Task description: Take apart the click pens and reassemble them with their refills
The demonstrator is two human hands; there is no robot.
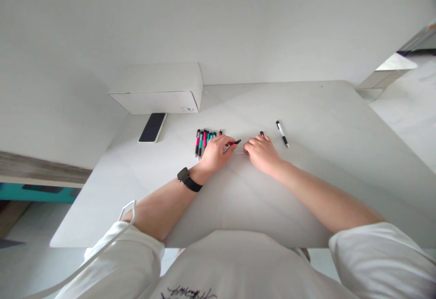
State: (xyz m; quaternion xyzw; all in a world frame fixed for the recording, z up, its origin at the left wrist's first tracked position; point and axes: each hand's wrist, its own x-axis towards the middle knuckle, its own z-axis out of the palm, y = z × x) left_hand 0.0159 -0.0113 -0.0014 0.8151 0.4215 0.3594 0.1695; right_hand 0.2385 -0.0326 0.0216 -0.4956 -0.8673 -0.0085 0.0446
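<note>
In the head view, my left hand (217, 151) pinches a small black pen part (237, 142) between thumb and fingers. My right hand (263, 154) is closed a short way to its right, with a thin, pale stick like a pen refill (240, 153) poking out from its fingertips toward the left. Just beyond my right knuckles shows the dark red and black end of a pen (262, 133); whether the hand touches it I cannot tell. A row of several red and teal pens (200, 142) lies beside my left hand, partly covered by it.
On the right of the white table (238, 208) lies a white and black pen (282, 133). A phone (153, 127) rests at the left, in front of a white box (160, 89) near the wall. A white cable (98, 258) hangs by my left arm.
</note>
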